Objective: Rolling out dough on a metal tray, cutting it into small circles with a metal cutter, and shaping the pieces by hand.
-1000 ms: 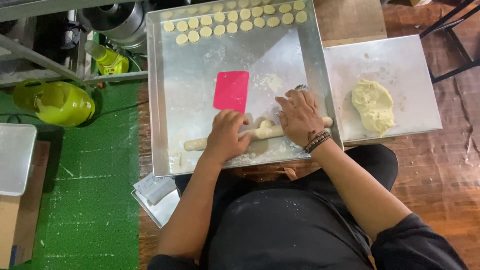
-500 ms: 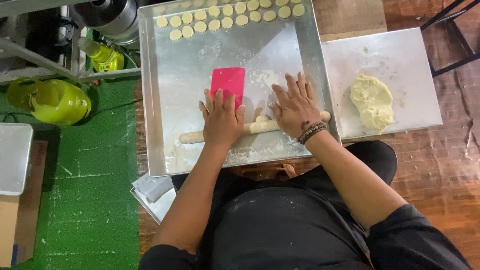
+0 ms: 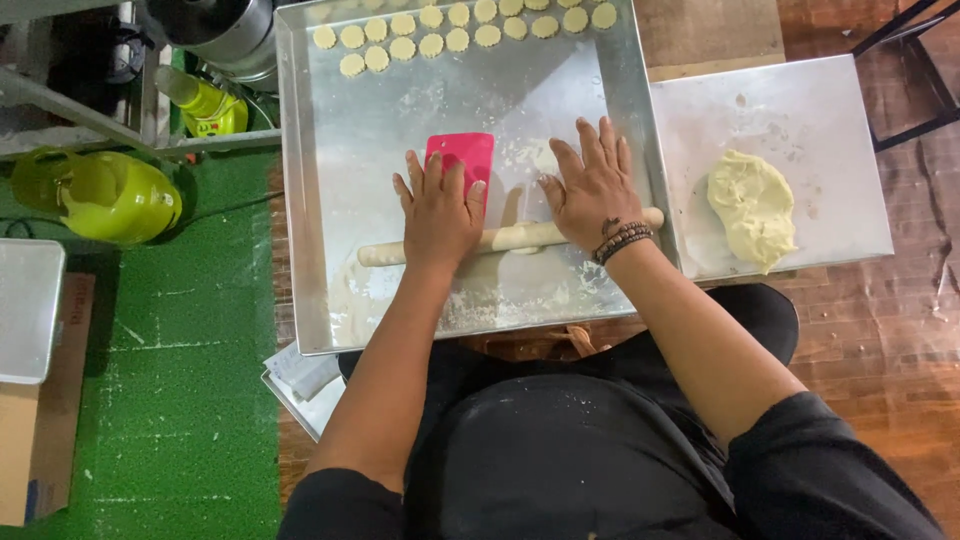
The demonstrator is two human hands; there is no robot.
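A long pale rope of dough [image 3: 505,238] lies across the floured metal tray [image 3: 300,200]. My left hand [image 3: 438,208] presses flat on its left half, fingers spread, fingertips over the lower edge of a pink plastic scraper [image 3: 462,153]. My right hand [image 3: 592,185], with a beaded bracelet at the wrist, lies flat on the rope's right half. Several small round dough pieces [image 3: 430,30] sit in rows along the tray's far edge.
A lump of yellow dough [image 3: 752,208] rests on a white board [image 3: 830,120] to the right. A yellow-green kettle-like vessel [image 3: 100,195] and a yellow bottle [image 3: 205,105] stand on the left by green matting [image 3: 180,400]. A dark chair leg [image 3: 905,75] shows at far right.
Both hands have rolled forward over the dough rope, from curled palms near the front of the tray to flat, spread fingers farther away. The rope has grown longer and thinner.
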